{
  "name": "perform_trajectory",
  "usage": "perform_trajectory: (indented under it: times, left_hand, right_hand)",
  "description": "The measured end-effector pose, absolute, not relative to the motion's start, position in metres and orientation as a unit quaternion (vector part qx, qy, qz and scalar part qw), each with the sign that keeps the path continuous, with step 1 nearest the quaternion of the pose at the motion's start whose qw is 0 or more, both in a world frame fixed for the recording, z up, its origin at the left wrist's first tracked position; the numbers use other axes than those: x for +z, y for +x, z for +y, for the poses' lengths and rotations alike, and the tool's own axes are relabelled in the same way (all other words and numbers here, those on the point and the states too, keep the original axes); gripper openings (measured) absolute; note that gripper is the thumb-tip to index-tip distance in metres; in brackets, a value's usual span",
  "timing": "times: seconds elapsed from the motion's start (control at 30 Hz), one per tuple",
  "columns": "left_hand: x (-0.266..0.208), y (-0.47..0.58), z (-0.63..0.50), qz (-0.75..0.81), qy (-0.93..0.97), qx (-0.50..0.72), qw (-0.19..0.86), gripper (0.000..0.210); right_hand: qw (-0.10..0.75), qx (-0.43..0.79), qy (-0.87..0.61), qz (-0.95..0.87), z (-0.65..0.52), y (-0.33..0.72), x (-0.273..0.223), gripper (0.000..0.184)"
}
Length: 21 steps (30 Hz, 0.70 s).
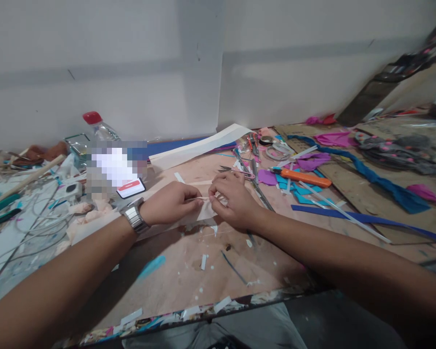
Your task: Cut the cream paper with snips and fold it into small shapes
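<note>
A pale, thin strip of paper or cloth (203, 213) stretches low over the tabletop under my hands. My left hand (170, 201), with a metal watch (134, 216) on its wrist, is closed and pinches the strip between thumb and forefinger. Just to its right, my right hand (232, 198) is closed too, its thumb and fingertips pressed together on the same strip. The fingertips of both hands nearly meet, and part of the strip is hidden behind them. Small scissors (236, 170) lie just beyond my right hand.
A phone (131, 188) leans at the back left, near a red-capped bottle (92, 118). An orange utility knife (305, 177), blue and purple scraps and a long blue strip (366, 220) lie to the right. Cables (39, 237) and green-handled pliers (2, 208) clutter the left.
</note>
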<state>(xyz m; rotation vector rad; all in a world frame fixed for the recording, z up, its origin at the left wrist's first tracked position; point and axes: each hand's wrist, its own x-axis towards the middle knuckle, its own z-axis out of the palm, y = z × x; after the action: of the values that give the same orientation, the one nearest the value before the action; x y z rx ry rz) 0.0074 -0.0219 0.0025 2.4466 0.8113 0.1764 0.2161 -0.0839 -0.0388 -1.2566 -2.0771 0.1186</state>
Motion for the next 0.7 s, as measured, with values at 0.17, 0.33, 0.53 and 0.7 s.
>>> perform_trajectory:
  times: [0.17,0.33,0.53,0.7]
  left_hand:
    - [0.0049,0.0061,-0.0208,0.301,0.897,0.048,0.32,0.036]
    - [0.0048,0.0044,-0.0193,0.296,0.891,0.019,0.345,0.042]
    - [0.0037,0.0036,-0.0179,0.283,0.883,0.012,0.374,0.048]
    - [0.0016,0.0027,-0.0148,0.273,0.886,-0.001,0.376,0.041]
  right_hand:
    - [0.336,0.051,-0.47,-0.815,-0.0846,0.2166,-0.0394,0.012]
    - [0.333,0.046,-0.458,-0.823,-0.0847,0.2166,-0.0413,0.012]
    - [0.323,0.05,-0.454,-0.829,-0.0866,0.2156,-0.0381,0.012]
    - [0.321,0.044,-0.457,-0.828,-0.0852,0.2159,-0.0402,0.011]
